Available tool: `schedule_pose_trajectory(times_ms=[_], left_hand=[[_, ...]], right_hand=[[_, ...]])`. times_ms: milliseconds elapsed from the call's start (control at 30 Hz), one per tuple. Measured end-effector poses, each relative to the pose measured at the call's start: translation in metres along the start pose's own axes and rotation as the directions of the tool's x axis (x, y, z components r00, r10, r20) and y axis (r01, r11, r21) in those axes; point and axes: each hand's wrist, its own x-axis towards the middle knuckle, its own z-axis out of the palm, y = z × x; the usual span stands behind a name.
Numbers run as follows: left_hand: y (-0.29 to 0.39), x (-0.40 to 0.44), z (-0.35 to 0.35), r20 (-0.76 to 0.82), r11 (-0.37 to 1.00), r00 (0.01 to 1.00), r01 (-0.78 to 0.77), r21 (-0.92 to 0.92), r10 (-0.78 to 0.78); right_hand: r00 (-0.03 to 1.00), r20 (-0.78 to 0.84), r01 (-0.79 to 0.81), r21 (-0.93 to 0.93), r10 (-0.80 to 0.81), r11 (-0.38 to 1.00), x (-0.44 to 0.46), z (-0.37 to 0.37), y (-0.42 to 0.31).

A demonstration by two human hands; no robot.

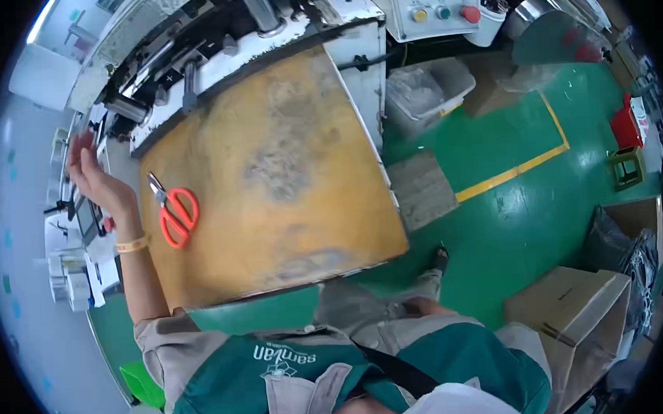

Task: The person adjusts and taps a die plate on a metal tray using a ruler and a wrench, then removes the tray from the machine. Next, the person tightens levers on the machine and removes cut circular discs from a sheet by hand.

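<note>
My left hand [97, 176] is raised beyond the left edge of the worn wooden tabletop [233, 152], near the machine's left end. Its fingers are apart and nothing shows in them. A yellowish band circles that wrist. Close by on the wood lie scissors [180, 217] with orange-red handles, their metal blades angled toward the machine. My right hand does not show; only part of the right forearm is visible low at my waist.
A press-like machine [215, 82] runs along the table's far edge. Right of it are a button box [438, 14] and a plastic bin [423, 92]. Cardboard boxes [565, 304] stand at lower right on the green floor, and a green container [141, 385] at lower left.
</note>
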Motion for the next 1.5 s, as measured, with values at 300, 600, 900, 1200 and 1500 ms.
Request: schedule_pose_trajectory(times_ms=[300,600,900,1200,1500], left_hand=[[0.150,-0.261,0.135,0.999,0.903,0.024,-0.428,-0.027,0.041],[0.148,-0.269,0.137,0.984,0.885,0.160,-0.466,0.003,0.080],[0.142,-0.265,0.137,0.990,0.893,0.112,-0.449,-0.023,0.082],[0.129,-0.245,0.144,1.000,0.965,-0.027,-0.263,-0.008,0.001],[0.128,-0.238,0.149,0.996,0.981,0.007,-0.175,0.088,-0.089]], right_hand=[[0.968,0.170,-0.244,0.486,0.183,0.839,-0.081,-0.047,0.159],[0.833,-0.442,0.430,0.137,-0.333,0.892,-0.063,-0.276,0.077],[0.485,-0.440,0.797,-0.134,-0.756,0.590,-0.004,-0.496,-0.145],[0.727,-0.333,0.682,0.244,-0.601,0.690,0.200,-0.648,-0.355],[0.933,-0.227,0.351,0.735,-0.278,0.580,0.261,-0.625,-0.417]])
